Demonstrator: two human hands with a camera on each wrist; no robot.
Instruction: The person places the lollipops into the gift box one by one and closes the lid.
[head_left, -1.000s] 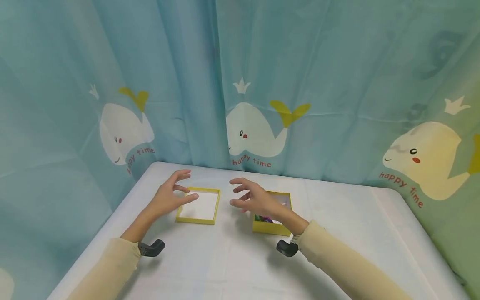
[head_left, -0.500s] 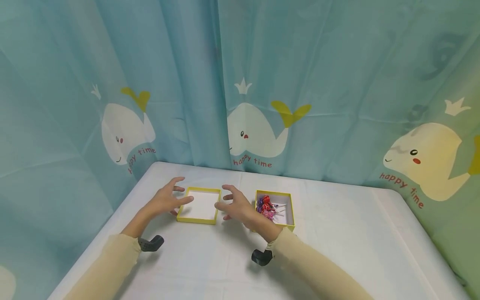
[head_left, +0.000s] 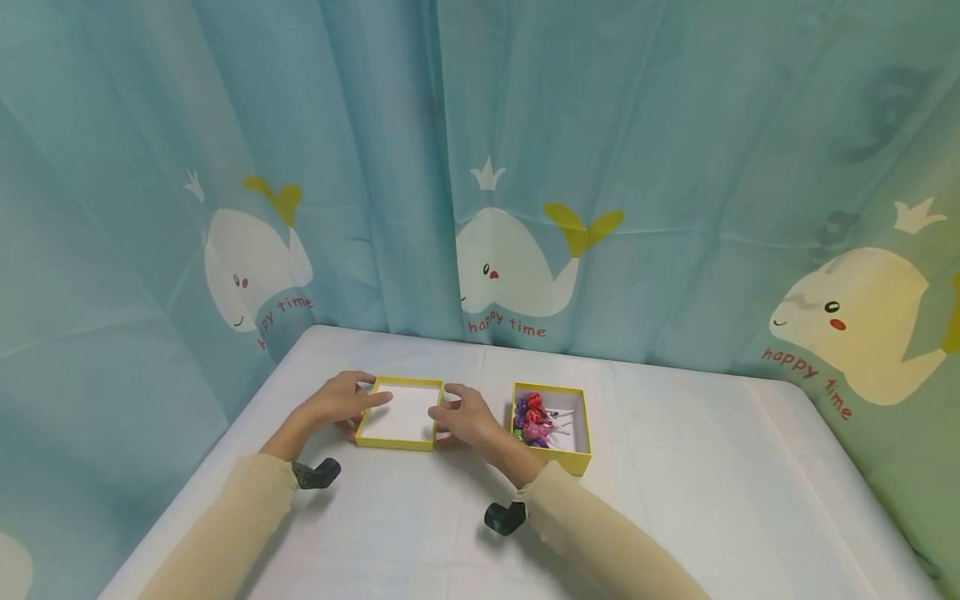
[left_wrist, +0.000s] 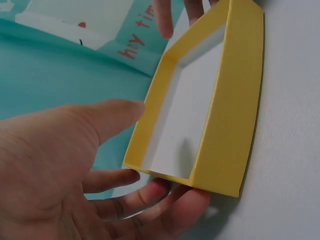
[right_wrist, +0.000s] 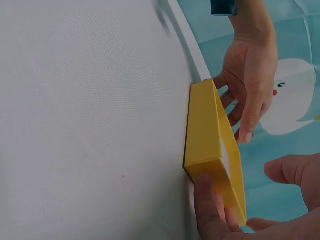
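A shallow yellow box lid (head_left: 397, 445) lies on the table, white inside and open side up. My left hand (head_left: 337, 402) is at its left side; in the left wrist view the fingers (left_wrist: 155, 192) touch the outer wall and the thumb is spread above the rim. From the other side, my right hand (head_left: 471, 421) reaches the lid's right wall. Its fingertips (right_wrist: 204, 187) are against the yellow wall (right_wrist: 202, 130) in the right wrist view, with the thumb held apart.
Right of the lid stands a deeper yellow box (head_left: 574, 462) holding several wrapped lollipops (head_left: 536, 427). The table has a white cover (head_left: 712, 467). Behind it hangs a blue curtain (head_left: 675, 167) printed with whales.
My right hand has moved left from over the lollipop box to the lid's right side, uncovering the box. My left hand has lowered to the lid's left side. The lid stays in place.
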